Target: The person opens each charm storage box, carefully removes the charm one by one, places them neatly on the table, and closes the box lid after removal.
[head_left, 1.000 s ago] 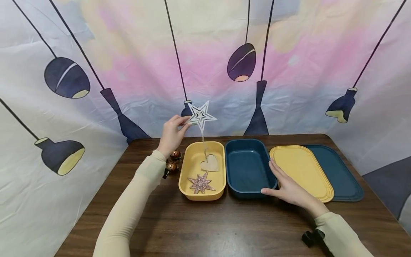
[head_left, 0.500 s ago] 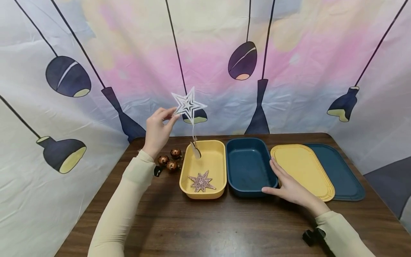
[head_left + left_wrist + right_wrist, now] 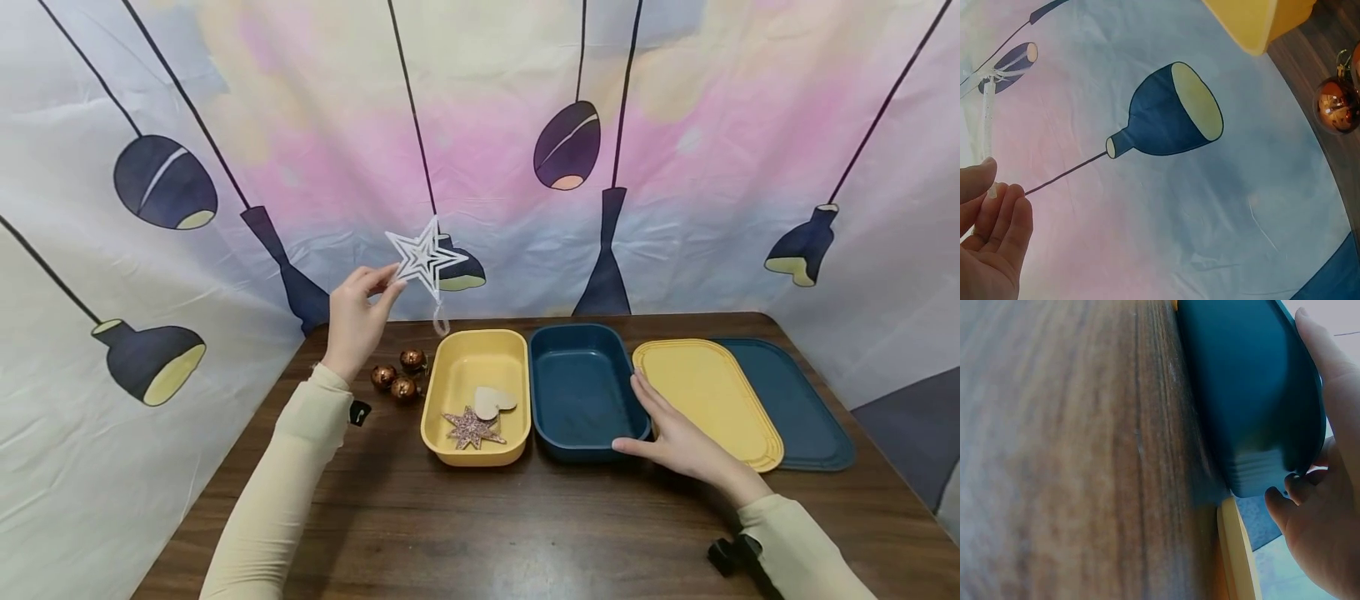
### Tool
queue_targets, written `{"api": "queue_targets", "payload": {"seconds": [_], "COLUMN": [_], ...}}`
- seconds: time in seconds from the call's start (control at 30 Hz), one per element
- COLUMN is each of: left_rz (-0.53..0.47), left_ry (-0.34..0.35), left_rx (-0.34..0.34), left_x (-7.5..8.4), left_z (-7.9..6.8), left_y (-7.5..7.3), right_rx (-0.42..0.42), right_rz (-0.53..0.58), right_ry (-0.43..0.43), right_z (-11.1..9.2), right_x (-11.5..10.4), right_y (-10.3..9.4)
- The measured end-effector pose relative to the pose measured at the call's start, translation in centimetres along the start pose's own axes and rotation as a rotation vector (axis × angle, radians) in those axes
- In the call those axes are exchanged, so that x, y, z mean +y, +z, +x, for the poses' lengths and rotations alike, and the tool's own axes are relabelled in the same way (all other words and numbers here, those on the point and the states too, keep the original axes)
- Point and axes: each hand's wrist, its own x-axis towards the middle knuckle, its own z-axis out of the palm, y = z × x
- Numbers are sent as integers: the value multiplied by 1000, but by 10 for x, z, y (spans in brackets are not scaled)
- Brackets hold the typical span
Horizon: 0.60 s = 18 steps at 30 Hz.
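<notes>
We're likely at the carrying step, left grip [image 3: 356, 322] pinching the white star [image 3: 422, 258] at eleven o'clock from the yellow box [image 3: 468, 358], right grip [image 3: 678, 437] spread against the blue box [image 3: 588, 392], with steady fingers called for next.

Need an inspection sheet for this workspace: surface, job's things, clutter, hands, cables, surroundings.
Surface: dark wood-grain table.
Job's things: white star ornament raised; pink glitter star and pale heart in yellow container; blue container beside it.
Clutter: three copper baubles left of yellow container; yellow lid overlapping blue lid, far right.
Hands: left hand pinches white star ornament; right hand touches blue container's right side, fingers extended.
Cables: nothing seen.
Surroundings: fabric backdrop printed with hanging lamps.
</notes>
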Motion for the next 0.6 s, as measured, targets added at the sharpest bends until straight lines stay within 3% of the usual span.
{"api": "queue_targets", "payload": {"seconds": [0.33,0.6], "left_rz": [52,111], "left_ry": [-15,-25], "left_rx": [11,31], "left_x": [-5,-15], "left_z": [-4,-10], "left_y": [-14,-33], "right_rx": [-6,-9], "right_rz": [-2,0], "right_ry": [-3,8], "right_z": [0,1], "right_x": [-1,-2], "right_y": [-1,-1]}}
